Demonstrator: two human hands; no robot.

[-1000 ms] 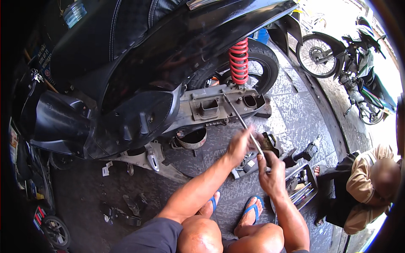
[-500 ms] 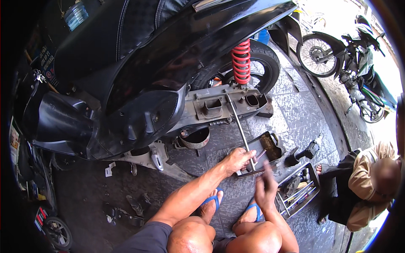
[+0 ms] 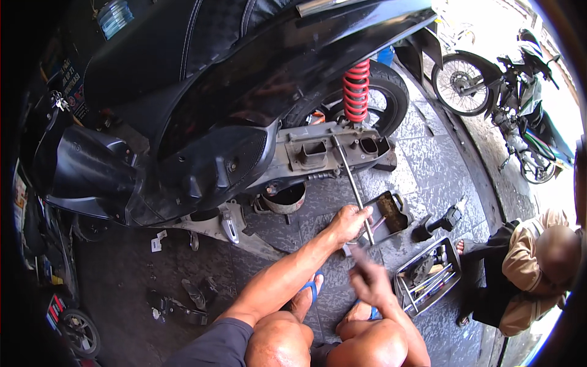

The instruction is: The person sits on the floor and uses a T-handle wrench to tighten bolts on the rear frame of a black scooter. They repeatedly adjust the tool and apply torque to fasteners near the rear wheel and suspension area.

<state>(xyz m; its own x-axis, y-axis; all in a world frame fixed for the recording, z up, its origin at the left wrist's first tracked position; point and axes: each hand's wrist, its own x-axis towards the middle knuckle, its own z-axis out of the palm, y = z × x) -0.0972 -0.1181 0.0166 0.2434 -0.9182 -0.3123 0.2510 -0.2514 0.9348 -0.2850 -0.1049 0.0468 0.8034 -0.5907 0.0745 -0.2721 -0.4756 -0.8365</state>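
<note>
My left hand [image 3: 351,221] is closed round a long metal rod-shaped wrench [image 3: 349,168]. The far end of this wrench stands against the grey engine case [image 3: 287,150] of a black scooter [image 3: 220,92]; its near end slants toward me. My right hand [image 3: 370,282] is just below that near end, its fingers smeared by motion, so whether they touch or hold anything is unclear. A black tray [image 3: 400,229] with brown residue lies on the floor beyond my left hand.
A toolbox [image 3: 400,300] with several tools stands at my right, beside an impact wrench [image 3: 449,220]. A seated person [image 3: 520,263] is at the far right. A bowl [image 3: 260,205] sits under the scooter; loose parts [image 3: 195,296] lie at left. Another motorcycle [image 3: 520,116] stands behind.
My right hand has moved left and toward me, away from the tray. My left hand stays on the wrench, and the view has shifted slightly.
</note>
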